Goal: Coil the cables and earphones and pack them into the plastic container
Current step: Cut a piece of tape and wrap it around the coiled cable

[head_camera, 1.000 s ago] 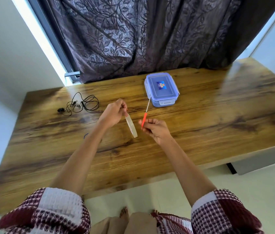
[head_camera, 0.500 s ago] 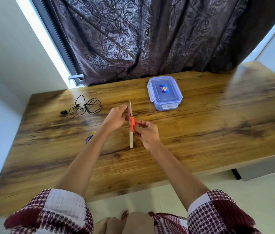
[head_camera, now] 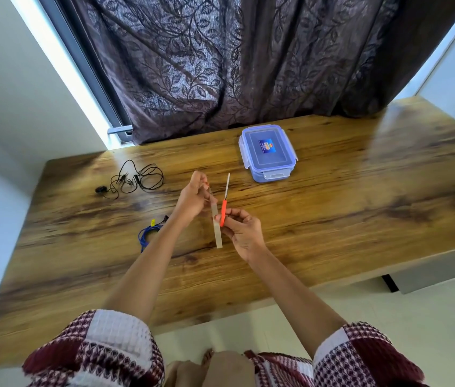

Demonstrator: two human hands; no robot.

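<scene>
Left hand [head_camera: 193, 199] fingers pinch tape roll [head_camera: 217, 227]; right hand [head_camera: 241, 233] fingers clamp orange-handled scissors [head_camera: 224, 206], blades together.

The table [head_camera: 332, 208] is streaked brown wood. The curtain [head_camera: 220, 65] is dark purple with leaves. The container [head_camera: 267, 152] is pale blue, the sleeves [head_camera: 103, 350] maroon-and-white checked.

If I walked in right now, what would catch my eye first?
Two bare hands raised over the middle of the wooden table: the right hand holds orange-handled scissors, the left hand a roll of clear tape. Behind them sits a shut blue plastic container; black earphones lie tangled at far left.
</scene>
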